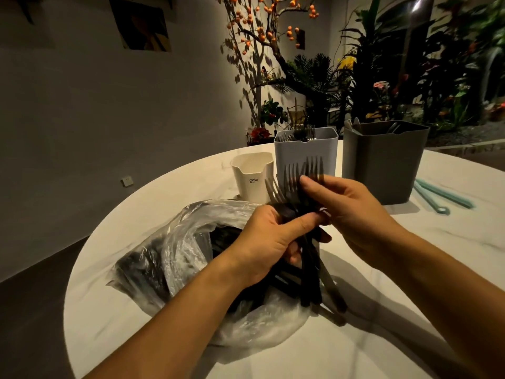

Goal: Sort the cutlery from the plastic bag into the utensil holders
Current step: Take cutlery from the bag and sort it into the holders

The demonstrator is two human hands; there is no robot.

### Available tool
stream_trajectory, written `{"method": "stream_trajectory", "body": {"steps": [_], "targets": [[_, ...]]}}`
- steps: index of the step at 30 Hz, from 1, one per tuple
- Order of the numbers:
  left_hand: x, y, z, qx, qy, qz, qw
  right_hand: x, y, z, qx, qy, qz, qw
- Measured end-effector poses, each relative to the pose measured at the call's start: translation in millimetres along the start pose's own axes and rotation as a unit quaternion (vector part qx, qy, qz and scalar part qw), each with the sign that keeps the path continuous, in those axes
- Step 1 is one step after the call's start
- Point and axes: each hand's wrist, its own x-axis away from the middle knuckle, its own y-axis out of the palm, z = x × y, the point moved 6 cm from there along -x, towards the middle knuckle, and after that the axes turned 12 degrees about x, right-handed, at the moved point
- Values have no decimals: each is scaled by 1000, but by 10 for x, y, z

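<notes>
A bunch of black plastic forks stands tines-up above a clear plastic bag that holds more dark cutlery. My left hand grips the bunch around the necks, with the handles hanging below it. My right hand pinches the fork heads from the right, thumb on the tines. Behind them stand three holders: a small cream one, a light grey one with forks in it, and a dark grey one with utensils inside.
The round white table ends close on the left and front, with dark floor beyond. Pale blue straw-like sticks lie right of the dark grey holder. Plants and a decorative tree stand behind the table.
</notes>
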Motion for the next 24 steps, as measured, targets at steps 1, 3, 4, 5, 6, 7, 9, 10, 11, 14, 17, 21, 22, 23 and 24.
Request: {"method": "stream_trajectory", "body": {"steps": [1,3,4,5,6,7,9,10,11,14,17,21,22,23,24], "targets": [[4,17,-15,-11,-4,-14,1000,9,5,5,-6,4,-16,1000],[18,36,-26,-35,-9,-36,999,22,-2,9,-9,7,-41,999],[30,43,-27,-47,-13,-46,998,30,7,3,-9,9,-55,998],[46,63,-25,-55,-20,-55,997,45,25,-2,-12,13,-72,997],[59,73,-28,-58,-28,-63,996,59,51,0,-17,17,-94,995],[70,86,-34,-58,-36,-70,995,73,79,6,-22,22,-116,993],[87,104,-48,-64,-49,-82,993,94,124,29,-19,30,-155,987],[96,115,-52,-72,-52,-87,992,101,137,31,-16,28,-165,986],[105,129,-58,-77,-54,-91,991,103,140,24,-19,21,-167,986],[87,140,-48,-82,-38,-78,993,83,68,-76,-31,-28,-108,993],[48,104,42,-167,81,-18,982,66,-90,-241,-8,-103,1,995],[61,147,83,-271,169,51,946,80,-161,-310,32,-165,73,983],[50,150,65,-283,166,57,943,82,-137,-291,48,-171,72,982],[36,151,32,-288,149,54,944,79,-100,-261,61,-172,62,981],[23,143,-5,-291,125,49,947,71,-61,-223,69,-168,47,982]]}}
